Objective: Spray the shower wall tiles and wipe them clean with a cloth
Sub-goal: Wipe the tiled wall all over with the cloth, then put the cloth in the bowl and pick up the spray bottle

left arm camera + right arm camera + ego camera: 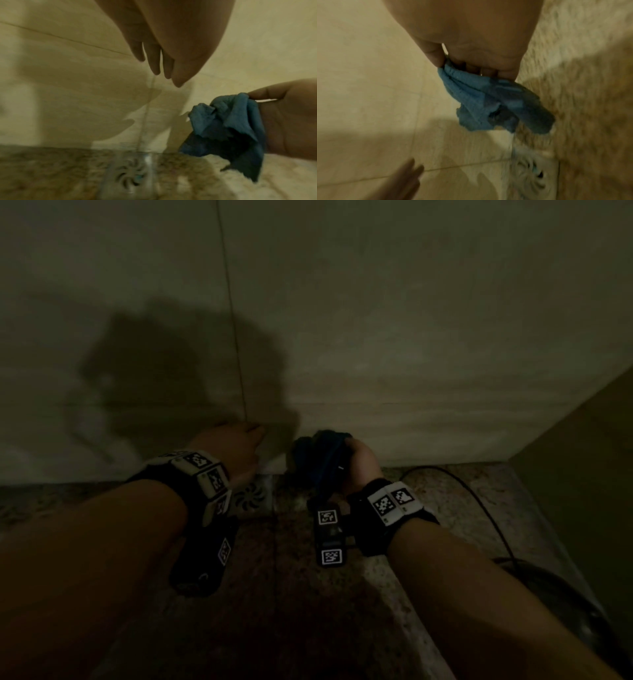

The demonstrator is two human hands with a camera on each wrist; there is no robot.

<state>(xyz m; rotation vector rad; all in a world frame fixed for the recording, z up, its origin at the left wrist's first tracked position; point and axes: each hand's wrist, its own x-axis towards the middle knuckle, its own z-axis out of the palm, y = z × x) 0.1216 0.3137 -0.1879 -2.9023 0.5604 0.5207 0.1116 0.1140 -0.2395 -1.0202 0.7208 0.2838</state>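
Down at the foot of the shower wall: both hands work low, where the tiles meet the speckled floor (428, 508).
Nearest, the forearms: each wrist carries a strapped-on camera rig with printed markers; a dark cable (479, 501) trails over the floor on the right.
Right hand (363, 460): fingers curled round a bunched blue cloth (228, 121), thumb clamped on its top fold; the loose end hangs toward the floor.
Left hand (236, 450): empty, fingers straight and close together, tips near the wall by a vertical grout line; whether they touch the tile I cannot tell.
Floor drain (130, 174): a square grate with a swirl pattern, set against the wall's base, below and between the two hands.
Wall tiles (411, 337): pale, large, with the hands' shadows thrown across them.
Step in hand: seemingly the wiping stage, at the lowest row of tiles.
Next move: probably pressing the cloth flat on the tile and sweeping along the bottom edge; the bunched fabric would want spreading for fuller contact.
Hidden or unclear: no spray bottle shows in any view; the head view is very dim, the wrist views are blurred, so wetness or dirt on the tiles cannot be judged.
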